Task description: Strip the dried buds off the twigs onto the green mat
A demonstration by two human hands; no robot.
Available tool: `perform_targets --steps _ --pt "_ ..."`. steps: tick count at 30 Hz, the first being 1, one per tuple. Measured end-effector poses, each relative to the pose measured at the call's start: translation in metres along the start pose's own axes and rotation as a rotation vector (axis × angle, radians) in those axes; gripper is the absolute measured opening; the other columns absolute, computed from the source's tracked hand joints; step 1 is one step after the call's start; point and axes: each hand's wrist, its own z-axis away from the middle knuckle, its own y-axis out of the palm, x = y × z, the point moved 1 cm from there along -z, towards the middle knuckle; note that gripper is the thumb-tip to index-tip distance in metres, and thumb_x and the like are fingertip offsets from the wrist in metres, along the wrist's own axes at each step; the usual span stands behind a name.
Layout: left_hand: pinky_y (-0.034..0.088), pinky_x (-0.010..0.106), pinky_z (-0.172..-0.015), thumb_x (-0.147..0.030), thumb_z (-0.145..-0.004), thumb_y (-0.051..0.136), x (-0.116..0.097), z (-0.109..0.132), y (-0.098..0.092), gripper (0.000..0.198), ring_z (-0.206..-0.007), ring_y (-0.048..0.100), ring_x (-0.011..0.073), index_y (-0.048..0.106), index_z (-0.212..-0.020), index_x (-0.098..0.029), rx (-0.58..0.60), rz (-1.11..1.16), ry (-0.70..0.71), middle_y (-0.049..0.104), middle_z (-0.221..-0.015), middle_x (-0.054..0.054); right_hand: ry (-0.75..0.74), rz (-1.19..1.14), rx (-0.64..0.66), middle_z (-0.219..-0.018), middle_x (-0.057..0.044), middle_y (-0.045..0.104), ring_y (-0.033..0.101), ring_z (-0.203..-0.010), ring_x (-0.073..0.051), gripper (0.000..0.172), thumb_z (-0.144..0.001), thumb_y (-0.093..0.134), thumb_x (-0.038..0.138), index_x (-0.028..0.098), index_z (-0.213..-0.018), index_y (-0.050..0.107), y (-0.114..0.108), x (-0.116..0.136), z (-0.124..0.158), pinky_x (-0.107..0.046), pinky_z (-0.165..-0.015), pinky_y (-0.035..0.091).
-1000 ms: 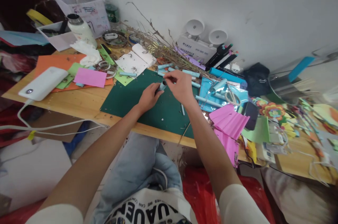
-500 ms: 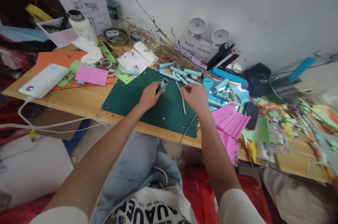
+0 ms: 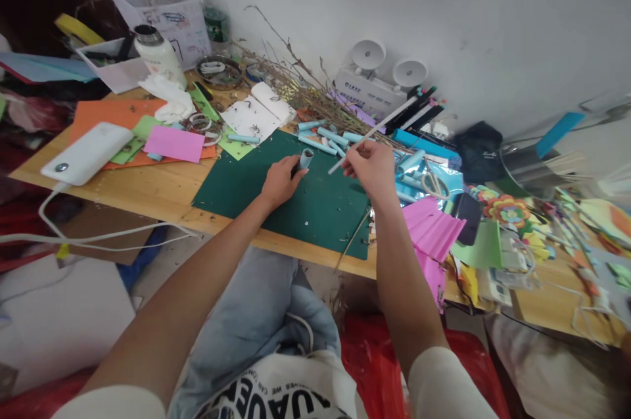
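Observation:
On the green cutting mat (image 3: pixel 315 208), my left hand (image 3: pixel 282 181) is closed around a short light-blue paper tube (image 3: pixel 306 157), which stands upright with its hollow end up. My right hand (image 3: pixel 369 166) pinches a long, thin pale stick (image 3: pixel 377 127) above the mat. The stick slants, its lower end toward the left hand and its upper end toward the wall; its material is unclear. Behind the hands lies a heap of light-blue paper tubes (image 3: pixel 315 143).
Dry twigs (image 3: pixel 325 100) and a white twin-lamp unit (image 3: pixel 362 87) stand at the back. Scissors (image 3: pixel 436 182) and pink crepe paper (image 3: pixel 426 228) lie right. To the left are a white power bank (image 3: pixel 87 152), a pink sheet (image 3: pixel 175 143) and a white bottle (image 3: pixel 160 57).
My right hand has picked up the pale stick from the mat and raised it, tilting it up toward the right. My left hand stays in place with the paper tube.

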Motion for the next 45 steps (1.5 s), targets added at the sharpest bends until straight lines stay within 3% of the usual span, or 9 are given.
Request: perform_targets --steps 4,8,12,17,21,29,35,40,45 --pt "0.045 0.032 -0.077 -0.036 -0.092 0.056 -0.001 0.0 0.001 0.023 -0.083 0.061 0.0203 0.063 -0.105 -0.019 -0.015 -0.01 0.007 0.066 -0.093 0.008 -0.256 -0.092 -0.067 -0.073 -0.004 0.068 0.065 -0.058 -0.014 0.019 -0.089 0.05 0.034 0.02 -0.091 0.063 0.01 0.033 -0.003 -0.027 -0.055 0.051" --pt "0.045 0.031 -0.078 -0.035 -0.092 0.056 -0.002 0.0 0.0 0.024 -0.086 0.061 0.0206 0.063 -0.108 -0.018 -0.011 -0.028 0.015 0.067 -0.097 0.008 -0.351 -0.013 -0.041 -0.071 -0.004 0.066 0.064 -0.063 -0.017 0.023 -0.09 0.051 0.037 0.019 -0.086 0.065 0.028 0.043 -0.003 -0.03 -0.059 0.05" --pt "0.045 0.03 -0.075 -0.036 -0.092 0.055 -0.001 0.001 0.0 0.023 -0.081 0.06 0.0195 0.063 -0.105 -0.018 -0.015 -0.028 0.029 0.066 -0.092 0.007 -0.358 0.087 0.02 -0.063 -0.001 0.063 0.06 -0.059 -0.016 0.015 -0.083 0.057 0.026 0.019 -0.072 0.064 0.041 0.037 -0.004 -0.03 -0.061 0.047" --pt "0.045 0.03 -0.075 -0.036 -0.091 0.056 0.0 0.001 0.001 0.023 -0.081 0.06 0.0195 0.063 -0.105 -0.018 -0.025 -0.025 0.035 0.066 -0.092 0.007 -0.361 0.112 -0.05 -0.067 -0.003 0.065 0.059 -0.063 -0.016 0.015 -0.084 0.055 0.026 0.019 -0.076 0.066 0.039 0.037 -0.002 -0.031 -0.065 0.045" --pt "0.044 0.029 -0.073 -0.036 -0.092 0.054 0.0 0.001 0.001 0.022 -0.079 0.059 0.0187 0.063 -0.102 -0.018 -0.025 -0.017 0.041 0.065 -0.089 0.006 -0.368 0.131 0.029 -0.064 -0.002 0.063 0.057 -0.06 -0.015 0.012 -0.081 0.057 0.021 0.019 -0.071 0.063 0.04 0.038 -0.003 -0.03 -0.063 0.044" --pt "0.045 0.03 -0.075 -0.036 -0.092 0.055 -0.003 0.002 -0.001 0.022 -0.08 0.059 0.0192 0.063 -0.102 -0.018 -0.02 -0.013 0.033 0.064 -0.088 0.006 -0.367 0.107 0.024 -0.064 -0.001 0.062 0.057 -0.06 -0.015 0.013 -0.083 0.056 0.026 0.019 -0.073 0.062 0.037 0.036 -0.006 -0.03 -0.061 0.046" --pt "0.047 0.033 -0.08 -0.036 -0.091 0.057 -0.002 0.001 0.002 0.028 -0.087 0.062 0.0211 0.062 -0.112 -0.018 -0.013 -0.011 0.012 0.067 -0.1 0.009 -0.359 0.007 -0.101 -0.071 -0.004 0.063 0.061 -0.063 -0.017 0.023 -0.091 0.049 0.038 0.021 -0.089 0.064 0.027 0.04 -0.004 -0.031 -0.058 0.048" --pt "0.047 0.031 -0.077 -0.037 -0.093 0.054 -0.001 0.002 0.001 0.025 -0.083 0.061 0.0197 0.063 -0.107 -0.018 -0.023 -0.013 0.034 0.066 -0.092 0.008 -0.31 0.037 0.025 -0.06 -0.001 0.06 0.058 -0.057 -0.015 0.016 -0.084 0.057 0.03 0.02 -0.073 0.061 0.045 0.035 -0.007 -0.03 -0.059 0.048" --pt "0.046 0.031 -0.077 -0.037 -0.092 0.055 -0.002 0.002 0.001 0.026 -0.083 0.061 0.0197 0.062 -0.108 -0.019 -0.028 -0.007 0.048 0.066 -0.093 0.007 -0.273 -0.052 -0.061 -0.065 -0.001 0.062 0.059 -0.057 -0.015 0.013 -0.084 0.054 0.03 0.02 -0.079 0.061 0.036 0.036 -0.008 -0.03 -0.058 0.048"
